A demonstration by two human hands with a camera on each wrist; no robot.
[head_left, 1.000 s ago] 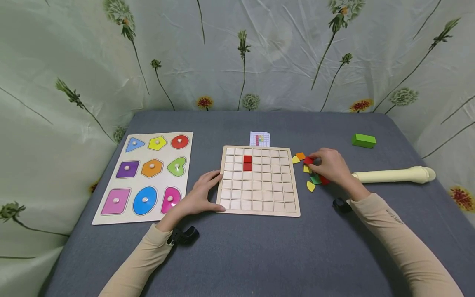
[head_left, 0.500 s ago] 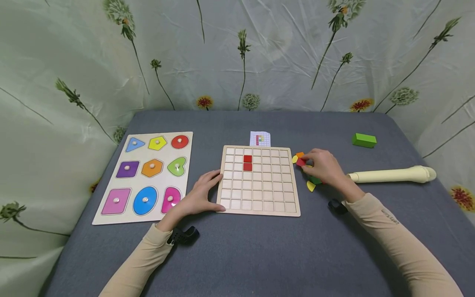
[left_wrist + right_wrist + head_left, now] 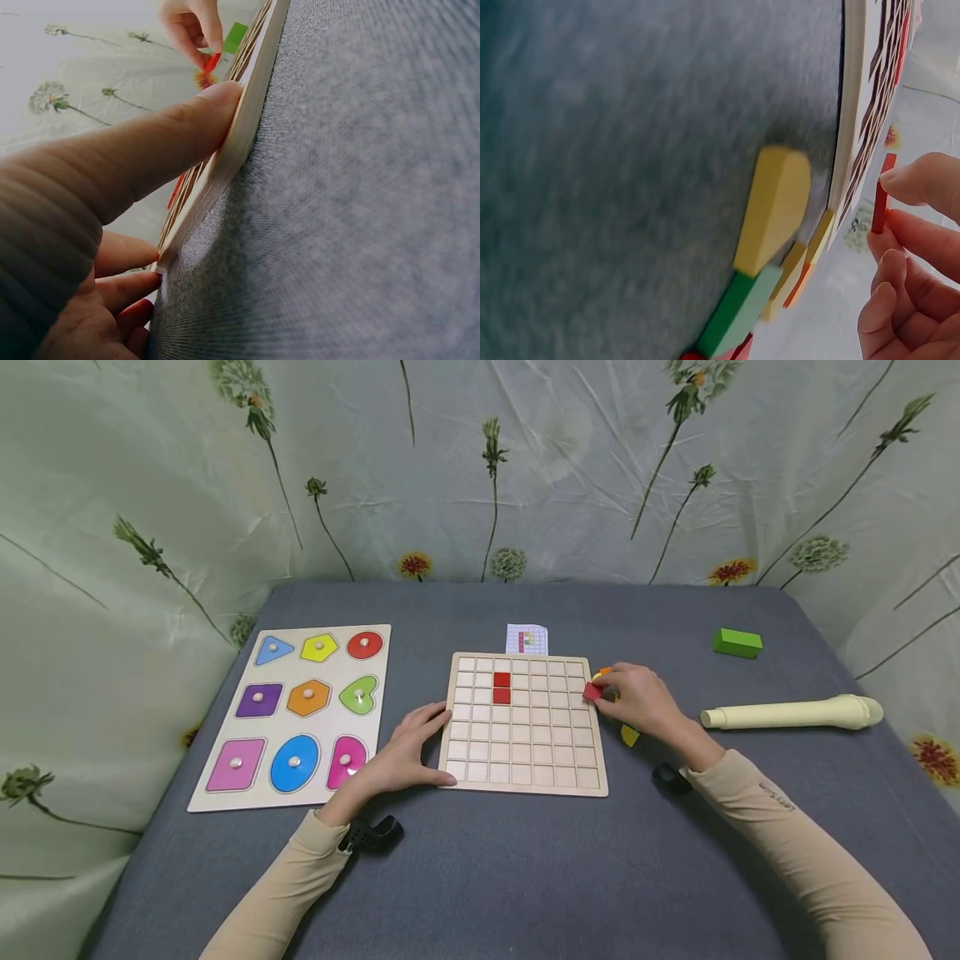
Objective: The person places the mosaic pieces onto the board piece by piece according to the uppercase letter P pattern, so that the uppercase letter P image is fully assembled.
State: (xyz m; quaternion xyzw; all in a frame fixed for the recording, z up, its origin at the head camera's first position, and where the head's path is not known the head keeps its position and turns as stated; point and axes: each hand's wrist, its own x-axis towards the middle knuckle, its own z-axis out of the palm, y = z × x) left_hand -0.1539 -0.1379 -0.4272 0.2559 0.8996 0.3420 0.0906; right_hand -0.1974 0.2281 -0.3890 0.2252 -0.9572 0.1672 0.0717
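The wooden grid board (image 3: 530, 791) lies flat at mid-table, with two red square tiles (image 3: 502, 696) in adjoining cells, one above the other. At its left side my left hand (image 3: 401, 750) rests with fingers and thumb spread; the left wrist view shows the thumb (image 3: 191, 120) on the board's edge. My right hand (image 3: 643, 700) pinches another red square tile (image 3: 883, 193) between thumb and fingers, above the board's right edge. Below that hand lie loose pieces, including a yellow rounded piece (image 3: 776, 206) and a green one (image 3: 739, 311); the hand partly hides them in the head view.
A small printed pattern card (image 3: 527, 639) touches the board's far edge. To the left lies a knobbed shape puzzle (image 3: 300, 743). On the right are a cream recorder-like tube (image 3: 787, 713) and a green block (image 3: 737, 643). A patterned curtain (image 3: 570, 485) hangs behind the grey table.
My right hand has lifted the red tile from the loose pieces and moved it left to the board's right edge. The left hand stays in place.
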